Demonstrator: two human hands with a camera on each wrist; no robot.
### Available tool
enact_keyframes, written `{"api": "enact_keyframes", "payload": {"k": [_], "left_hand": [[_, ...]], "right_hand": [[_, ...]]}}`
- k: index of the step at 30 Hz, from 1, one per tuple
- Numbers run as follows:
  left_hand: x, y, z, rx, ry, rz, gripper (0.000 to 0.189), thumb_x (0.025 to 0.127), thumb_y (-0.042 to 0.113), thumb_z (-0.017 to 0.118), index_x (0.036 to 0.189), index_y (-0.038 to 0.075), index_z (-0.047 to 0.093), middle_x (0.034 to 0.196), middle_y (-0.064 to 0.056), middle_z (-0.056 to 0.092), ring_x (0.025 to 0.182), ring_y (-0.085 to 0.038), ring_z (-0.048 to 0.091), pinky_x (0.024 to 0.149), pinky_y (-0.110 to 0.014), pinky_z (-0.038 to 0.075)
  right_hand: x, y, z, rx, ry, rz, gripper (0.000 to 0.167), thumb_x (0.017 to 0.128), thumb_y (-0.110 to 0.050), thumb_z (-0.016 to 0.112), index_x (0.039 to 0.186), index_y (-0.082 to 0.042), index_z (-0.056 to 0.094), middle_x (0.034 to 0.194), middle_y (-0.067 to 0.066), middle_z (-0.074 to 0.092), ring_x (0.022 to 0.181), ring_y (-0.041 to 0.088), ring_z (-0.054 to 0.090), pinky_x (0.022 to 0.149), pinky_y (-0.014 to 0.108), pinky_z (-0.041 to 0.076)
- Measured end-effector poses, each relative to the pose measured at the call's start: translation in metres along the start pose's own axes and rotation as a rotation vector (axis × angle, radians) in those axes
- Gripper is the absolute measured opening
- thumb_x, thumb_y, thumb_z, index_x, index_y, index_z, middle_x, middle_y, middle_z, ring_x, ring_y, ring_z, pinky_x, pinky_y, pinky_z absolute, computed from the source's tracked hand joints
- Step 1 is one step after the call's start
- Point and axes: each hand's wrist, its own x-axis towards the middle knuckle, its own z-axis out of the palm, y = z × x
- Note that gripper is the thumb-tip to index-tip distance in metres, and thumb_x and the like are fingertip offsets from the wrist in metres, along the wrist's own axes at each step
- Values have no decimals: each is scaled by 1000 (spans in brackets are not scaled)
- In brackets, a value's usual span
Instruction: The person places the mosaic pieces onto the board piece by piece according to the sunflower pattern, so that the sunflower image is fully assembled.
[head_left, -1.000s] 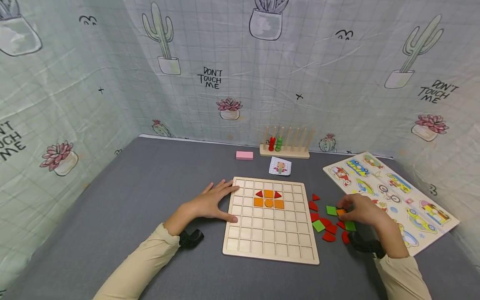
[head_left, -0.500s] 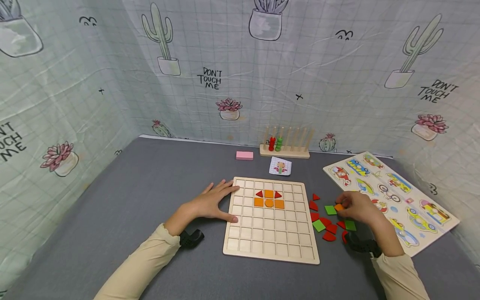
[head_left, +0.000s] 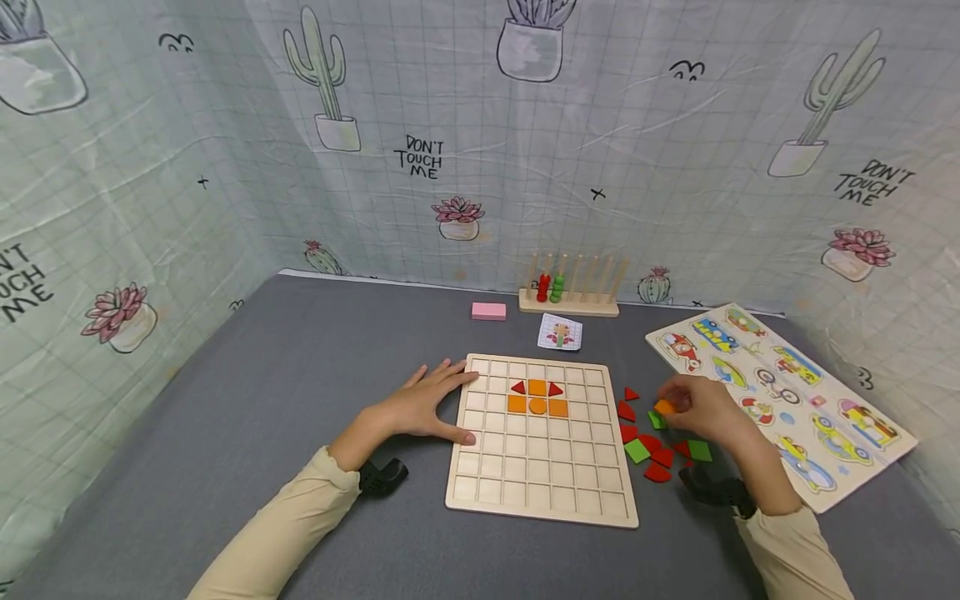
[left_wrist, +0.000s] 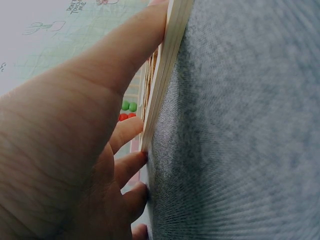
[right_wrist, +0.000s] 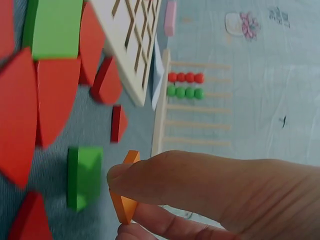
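My left hand [head_left: 420, 408] rests at the left edge of a wooden grid board [head_left: 528, 496], fingers spread and thumb tip on the rim. Its fingertips touch the board's side in the left wrist view. On the grid lie several orange squares [head_left: 517, 404], an orange circle [head_left: 537, 406] and two red triangles [head_left: 555, 389]. To the right of the board, my right hand [head_left: 705, 408] pinches an orange tile [right_wrist: 127, 206] between thumb and fingers, held up beside a green square [right_wrist: 86, 177]. Red pieces [head_left: 657, 472] and other green squares [head_left: 637, 452] lie loosely around it.
A patterned card [head_left: 560, 332] lies behind the board, with a pink block [head_left: 488, 312] to its left. Farther back stands a peg rack [head_left: 570, 305] with red and green beads. A vehicle picture puzzle [head_left: 787, 400] lies at the right, near the hanging cloth [head_left: 480, 125].
My right hand has lifted the orange tile from among the loose pieces and moved it a little left, over a green square. My left hand stays on the board's edge.
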Motion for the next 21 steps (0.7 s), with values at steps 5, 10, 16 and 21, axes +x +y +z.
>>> {"api": "enact_keyframes", "payload": {"k": [5, 10, 16, 21], "left_hand": [[-1, -2, -1, 4, 2, 2, 100, 75, 59, 76, 155, 20, 29, 163, -6, 15, 151, -30, 5, 118, -57, -1], [-2, 0, -1, -7, -9, 1, 99, 76, 57, 76, 155, 19, 29, 163, -6, 15, 151, -30, 5, 118, -56, -1], [-1, 0, 0, -9, -3, 5, 99, 76, 56, 76, 155, 19, 29, 163, -7, 14, 151, -30, 6, 118, -57, -1], [-1, 0, -1, -5, -1, 0, 99, 76, 57, 76, 155, 19, 29, 163, -6, 15, 151, -29, 5, 118, -56, -1]], "right_hand": [[5, -14, 4, 18, 6, -51, 26, 75, 0, 76, 98, 7, 67, 80, 7, 62, 71, 18, 52, 61, 32, 45], [11, -28, 16, 46, -11, -72, 24, 76, 2, 75, 98, 6, 67, 81, 8, 64, 68, 16, 51, 59, 30, 44], [18, -43, 34, 58, -43, -107, 22, 75, 3, 77, 94, 3, 68, 80, 6, 62, 70, 16, 53, 61, 29, 46], [24, -56, 39, 51, -63, -100, 22, 75, 3, 77, 95, 2, 68, 76, 5, 57, 68, 16, 48, 60, 27, 42]]}}
